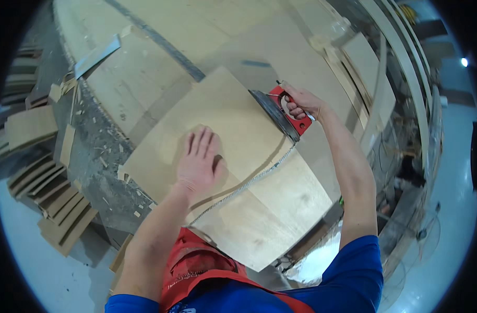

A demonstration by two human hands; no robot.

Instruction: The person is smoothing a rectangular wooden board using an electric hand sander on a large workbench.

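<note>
We see the right fingers curled firmly through the handle loop of a red iron point(302, 125), closed around it with no gap showing, the right hand point(300, 102) gripping from above. Just beside those knuckles, on their left, the iron's dark plate point(275, 116) is turned up on its side along the edge of a pale wooden panel point(238, 122); we cannot tell whether plate and wood touch along their whole length. The left hand point(201, 160) lies palm down on that panel, fingers straight and close together, thumb set apart, holding nothing. Between the two hands, nearer to us than either set of fingertips, a braided cord point(249, 183) sweeps from the iron's heel across the wood toward our red apron point(197, 255). We judge the step in hand to be working the iron at the panel's edge while the flat palm steadies the sheet. The next move, in our view, calls for a level, sure wrist on the right, steady pressure on the left, and the cord clear of the plate. Beyond the left fingertips runs a dark strip point(157, 37) on the worktable point(144, 68); well left of that hand sit stacked curved boards point(66, 208), and past the right knuckles lie loose wooden strips point(357, 78).
</note>
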